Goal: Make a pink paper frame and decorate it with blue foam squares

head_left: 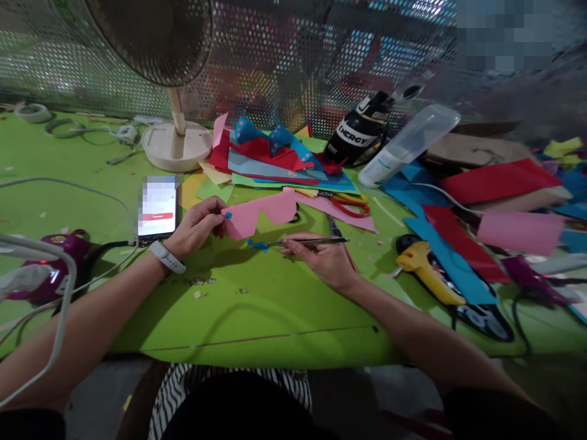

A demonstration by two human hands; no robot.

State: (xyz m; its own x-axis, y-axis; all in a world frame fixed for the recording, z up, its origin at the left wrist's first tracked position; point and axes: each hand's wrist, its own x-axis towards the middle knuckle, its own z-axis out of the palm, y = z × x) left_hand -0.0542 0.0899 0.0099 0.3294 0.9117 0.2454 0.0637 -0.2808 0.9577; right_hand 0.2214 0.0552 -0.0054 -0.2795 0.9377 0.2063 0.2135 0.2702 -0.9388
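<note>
The tabletop (275, 311) carried one phone (157, 211), one fan (156, 36), one tape roll (33, 113), two bottles (355, 133), two purple tools (59, 256) and one yellow tool (428, 272). One pink cutout (241, 219), one pair of tweezers (316, 241) and one wristband (167, 256) also showed; overlapping sheets (270, 170) defied counting.

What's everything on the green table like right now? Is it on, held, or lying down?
Left hand: pinching the pink paper
Pink paper: cut, held up, blue square on it
Right hand: holding tweezers
Tweezers: tips at blue bits; gripping them, can't tell
Phone: screen lit
Purple tool at left: red light on
Yellow-and-black tool: lying down
Fan: standing; spinning, can't tell
</note>
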